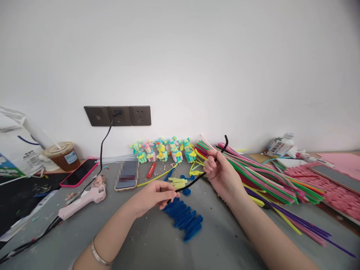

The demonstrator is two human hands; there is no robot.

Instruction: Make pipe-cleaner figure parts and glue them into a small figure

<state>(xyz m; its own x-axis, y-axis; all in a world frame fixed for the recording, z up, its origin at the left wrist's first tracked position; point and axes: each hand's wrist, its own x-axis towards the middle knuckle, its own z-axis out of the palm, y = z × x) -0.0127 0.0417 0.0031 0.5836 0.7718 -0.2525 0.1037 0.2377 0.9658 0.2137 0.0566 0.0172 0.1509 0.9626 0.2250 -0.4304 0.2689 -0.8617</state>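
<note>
A black pipe cleaner (194,181) stretches between my two hands above the grey mat. My left hand (158,194) pinches its lower end between thumb and fingers. Farther up, my right hand (216,168) is closed around it, and the bent tip sticks out above the fingers. Just below lies a zigzag of folded blue pipe cleaner (184,218) on the mat. Short yellow folded pieces (177,182) sit behind the black strand, with small blue coils close by.
Bundled coloured pipe cleaners (270,176) lie right. Several small pastel figures (160,149) line the wall. At left are a pink glue gun (84,202), a phone (127,174), a pink-cased phone (79,173) and a drink cup (62,155). A cord (101,150) runs to the wall socket.
</note>
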